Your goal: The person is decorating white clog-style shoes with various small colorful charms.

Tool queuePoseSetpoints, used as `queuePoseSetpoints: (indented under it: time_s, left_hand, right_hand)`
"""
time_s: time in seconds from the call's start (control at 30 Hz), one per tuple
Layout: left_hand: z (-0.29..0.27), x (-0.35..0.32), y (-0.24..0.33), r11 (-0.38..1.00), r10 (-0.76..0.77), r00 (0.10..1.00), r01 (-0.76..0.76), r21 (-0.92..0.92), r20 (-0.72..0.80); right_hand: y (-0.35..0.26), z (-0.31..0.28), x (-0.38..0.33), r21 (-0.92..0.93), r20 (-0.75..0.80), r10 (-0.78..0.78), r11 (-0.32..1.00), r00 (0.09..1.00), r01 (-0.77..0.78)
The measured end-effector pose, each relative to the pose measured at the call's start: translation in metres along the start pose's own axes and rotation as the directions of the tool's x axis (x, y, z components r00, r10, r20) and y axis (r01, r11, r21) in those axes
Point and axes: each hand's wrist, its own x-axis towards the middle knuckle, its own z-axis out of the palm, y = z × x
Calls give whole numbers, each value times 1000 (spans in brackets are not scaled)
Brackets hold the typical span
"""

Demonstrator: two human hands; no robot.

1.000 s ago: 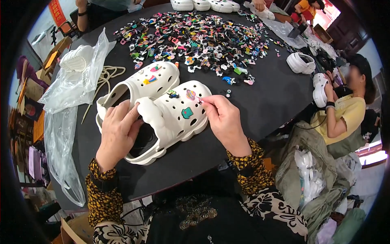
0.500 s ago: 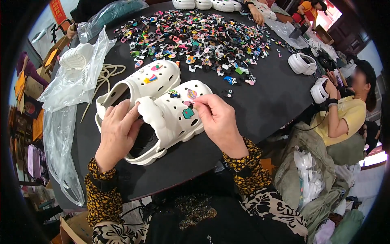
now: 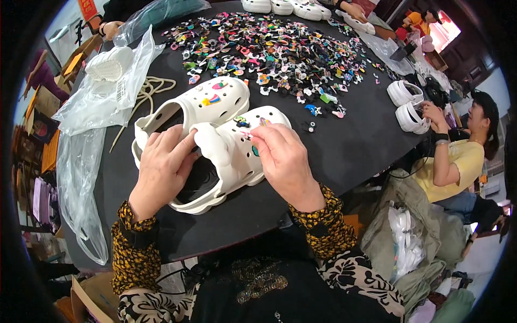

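Right hand (image 3: 288,164): thumb and forefinger pinched together on a small pink charm (image 3: 245,135) at the perforated upper of the nearer white moulded clog (image 3: 235,164). Left hand (image 3: 166,169): fingers curled on that clog's left edge. Matching white clog (image 3: 229,102) lies beside it, farther left. Multicoloured charm heap (image 3: 269,51): far side, black tabletop (image 3: 344,145).

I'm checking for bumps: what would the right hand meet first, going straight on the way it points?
Most likely the nearer white clog, just ahead of the pink charm in the right hand; the gap is unclear.
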Motion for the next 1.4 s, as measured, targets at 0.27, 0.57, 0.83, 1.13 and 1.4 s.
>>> queuePoseSetpoints:
  time_s: [0.27,0.57,0.83,1.13,1.4]
  left_hand:
    - [-1,-1,1,1000,-18,1000,18,-6,-1]
    - [-3,0,1,1000,-15,1000,15,-3,-12]
    - [-1,1,2,1000,-16,1000,16,-11,-14]
    - [-1,0,1,1000,-17,1000,17,-19,-16]
    - [0,-1,1,1000,-26,1000,26,-13,-16]
  right_hand:
    - [-2,1,3,-86,58,-94,991,994,99]
    - [-7,-3,7,-138,69,-98,985,993,107]
    - [0,-9,4,-105,115,-123,985,986,135]
    - [3,-4,7,-84,69,-99,991,993,105]
    - [-3,-8,11,-258,112,-196,941,974,219]
